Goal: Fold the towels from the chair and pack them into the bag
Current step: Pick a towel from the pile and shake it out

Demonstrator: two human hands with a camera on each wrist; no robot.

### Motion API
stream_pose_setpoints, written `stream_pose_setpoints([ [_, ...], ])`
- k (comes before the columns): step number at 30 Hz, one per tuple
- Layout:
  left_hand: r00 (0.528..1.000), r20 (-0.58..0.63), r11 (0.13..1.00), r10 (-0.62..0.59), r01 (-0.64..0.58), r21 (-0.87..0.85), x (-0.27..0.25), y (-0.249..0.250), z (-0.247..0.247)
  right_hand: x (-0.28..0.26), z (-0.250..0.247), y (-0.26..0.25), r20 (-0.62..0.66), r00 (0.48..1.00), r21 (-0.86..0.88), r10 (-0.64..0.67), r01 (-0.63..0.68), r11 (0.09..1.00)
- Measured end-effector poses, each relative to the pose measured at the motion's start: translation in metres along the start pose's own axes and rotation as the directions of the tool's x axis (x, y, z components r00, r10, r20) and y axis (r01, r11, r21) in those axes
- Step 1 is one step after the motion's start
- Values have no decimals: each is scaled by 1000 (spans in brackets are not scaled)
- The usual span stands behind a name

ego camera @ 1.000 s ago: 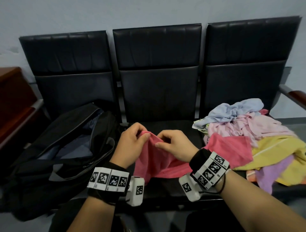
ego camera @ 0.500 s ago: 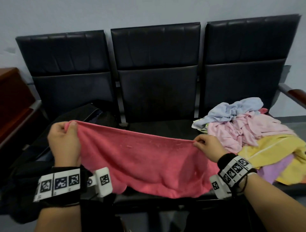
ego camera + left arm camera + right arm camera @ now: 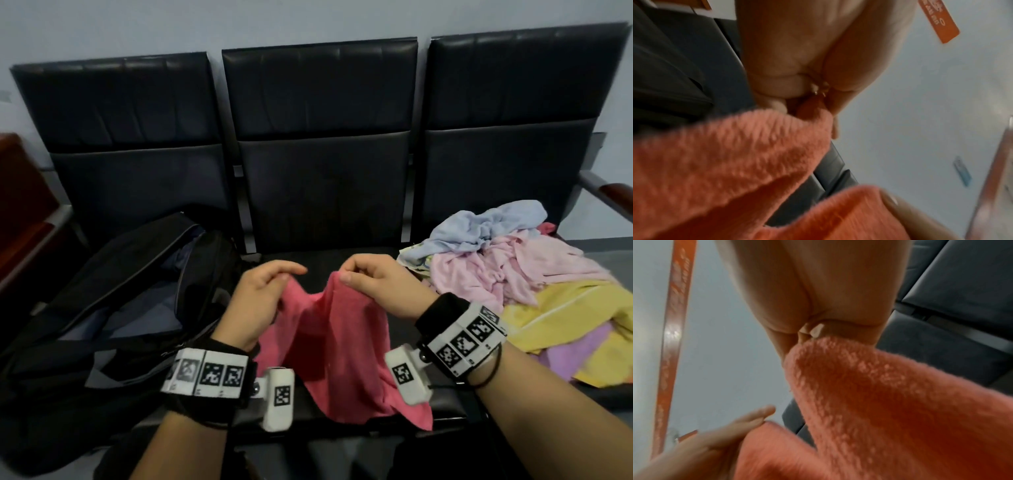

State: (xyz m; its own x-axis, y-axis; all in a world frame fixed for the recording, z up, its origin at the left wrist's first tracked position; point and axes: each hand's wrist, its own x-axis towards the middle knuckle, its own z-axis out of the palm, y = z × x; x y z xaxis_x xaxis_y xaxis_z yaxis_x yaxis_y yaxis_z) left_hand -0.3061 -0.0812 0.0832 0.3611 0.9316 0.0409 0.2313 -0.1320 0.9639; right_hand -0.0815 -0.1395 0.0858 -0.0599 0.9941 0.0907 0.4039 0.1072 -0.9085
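Note:
A pink towel hangs doubled over the middle seat of a black three-seat bench. My left hand pinches one top corner of the pink towel, and my right hand pinches the other corner. The two hands sit close together with the towel sagging between them. An open black bag lies on the left seat. A heap of loose towels in blue, pale pink, yellow and purple covers the right seat.
A brown wooden piece of furniture stands to the left of the bench. A wood-capped armrest sticks out at the bench's right end. A pale wall rises behind the seat backs.
Half a second ago the towel was stretched wide between my hands. Both hands have since come together at the middle, so the towel now hangs folded in half.

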Motion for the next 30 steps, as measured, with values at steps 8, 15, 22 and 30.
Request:
stream_pose_setpoints([
  [8, 959, 256, 975, 120, -162, 150, 7, -1, 18, 11, 15, -1, 124, 990, -1, -62, 63, 998],
  [15, 990, -66, 986, 122, -114, 119, 33, -26, 13, 21, 12, 42, 167, 983, 30, 73, -79, 996],
  [22, 946, -312, 992, 92, -59, 112, 93, -41, -11, 49, -9, 83, 168, 969, -81, 183, -171, 982],
  [30, 897, -427, 988, 114, -59, 140, 80, -18, -30, 36, -36, 86, 124, 969, -331, 212, -161, 930],
])
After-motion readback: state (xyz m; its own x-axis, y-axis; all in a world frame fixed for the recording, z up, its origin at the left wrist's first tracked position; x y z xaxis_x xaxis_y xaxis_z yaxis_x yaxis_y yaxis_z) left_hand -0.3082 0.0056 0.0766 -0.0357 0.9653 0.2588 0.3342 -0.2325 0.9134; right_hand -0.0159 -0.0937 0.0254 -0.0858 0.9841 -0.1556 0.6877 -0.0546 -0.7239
